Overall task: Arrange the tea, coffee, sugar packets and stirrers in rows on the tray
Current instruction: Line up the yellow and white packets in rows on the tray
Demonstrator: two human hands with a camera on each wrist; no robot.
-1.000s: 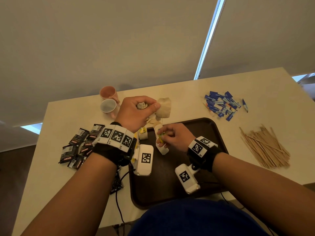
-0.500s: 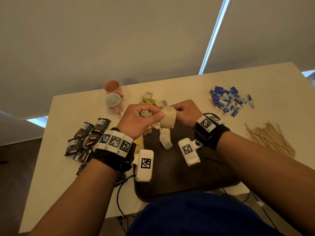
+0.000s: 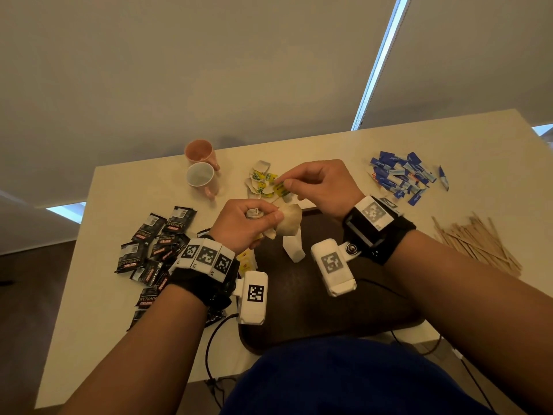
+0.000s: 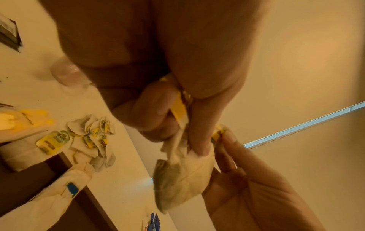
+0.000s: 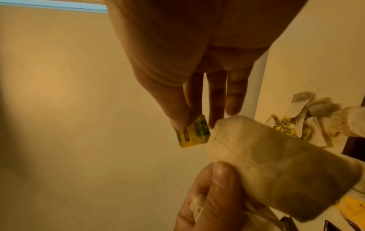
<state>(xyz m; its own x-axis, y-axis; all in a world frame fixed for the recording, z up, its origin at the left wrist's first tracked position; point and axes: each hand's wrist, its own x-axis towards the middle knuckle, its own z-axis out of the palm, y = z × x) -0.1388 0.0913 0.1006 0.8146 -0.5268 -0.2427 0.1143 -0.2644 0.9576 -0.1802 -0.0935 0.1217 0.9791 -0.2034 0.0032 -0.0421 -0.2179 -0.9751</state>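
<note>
The right hand (image 3: 321, 185) now pinches a tea bag's yellow tag (image 5: 194, 132); a second ago it was down on the brown tray (image 3: 344, 319). The left hand (image 3: 245, 224) grips a bunch of tea bags (image 3: 288, 221) above the tray's far edge. It looks like untangling, so only one tea bag (image 3: 293, 248) lies on the tray.

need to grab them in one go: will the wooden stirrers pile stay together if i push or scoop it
Probably not. The wooden stirrers lie loose and criss-crossed on the table, so a push would likely fan them out. They look thin and light, so some may slip from a scoop.
</note>
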